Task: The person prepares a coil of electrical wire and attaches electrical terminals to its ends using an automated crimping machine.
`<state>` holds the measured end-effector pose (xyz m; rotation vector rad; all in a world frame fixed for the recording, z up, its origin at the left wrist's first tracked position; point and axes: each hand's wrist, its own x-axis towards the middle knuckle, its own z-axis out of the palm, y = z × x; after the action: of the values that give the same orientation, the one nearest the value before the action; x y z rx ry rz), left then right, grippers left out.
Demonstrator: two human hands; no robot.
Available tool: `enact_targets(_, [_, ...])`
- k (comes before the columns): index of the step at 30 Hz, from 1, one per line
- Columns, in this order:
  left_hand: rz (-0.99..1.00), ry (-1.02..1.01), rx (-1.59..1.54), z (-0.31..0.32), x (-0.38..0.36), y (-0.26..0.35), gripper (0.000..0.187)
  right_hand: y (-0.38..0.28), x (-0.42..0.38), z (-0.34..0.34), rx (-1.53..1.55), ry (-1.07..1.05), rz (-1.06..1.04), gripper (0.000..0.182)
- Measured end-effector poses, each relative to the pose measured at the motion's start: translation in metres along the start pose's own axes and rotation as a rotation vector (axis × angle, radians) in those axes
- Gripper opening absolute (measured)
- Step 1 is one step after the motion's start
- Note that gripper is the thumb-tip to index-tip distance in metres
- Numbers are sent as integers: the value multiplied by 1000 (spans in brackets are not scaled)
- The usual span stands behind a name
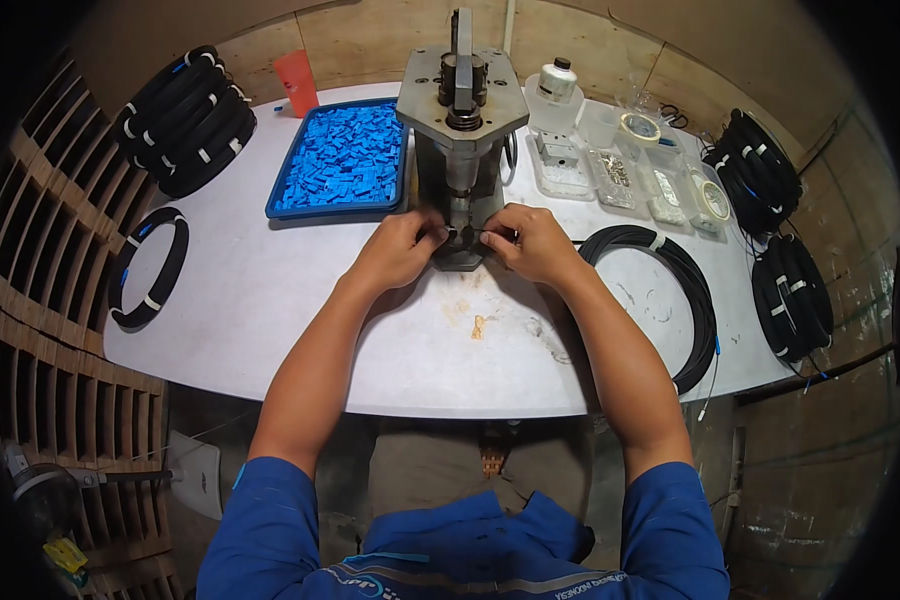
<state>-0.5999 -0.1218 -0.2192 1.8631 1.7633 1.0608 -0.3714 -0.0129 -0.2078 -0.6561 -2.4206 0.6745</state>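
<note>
My left hand [402, 248] is closed in a pinch at the left side of the metal hand press [462, 150], its fingertips by the lower die. What those fingertips hold is too small and dark to make out. From the right, my right hand [532, 242] pinches a thin black cable at the same spot under the press ram [460, 190]. Just right of that wrist lies a coil of black cable [705, 300] with a white tie. A blue tray [280, 213] full of small blue plastic pieces [340, 155] stands left of the press.
Stacked black cable coils [190, 125] stand back left, with a single coil [177, 255] nearer. More coils [760, 165] line the right edge. Clear plastic containers [615, 180], tape rolls [640, 127], a white bottle [558, 80] and an orange cup [295, 82] are at the back.
</note>
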Motion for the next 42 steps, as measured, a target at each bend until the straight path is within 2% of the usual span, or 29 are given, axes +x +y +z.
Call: enact_targets(42, [18, 23, -16, 0, -1, -1, 20, 0, 0, -1, -12, -5, 1, 15])
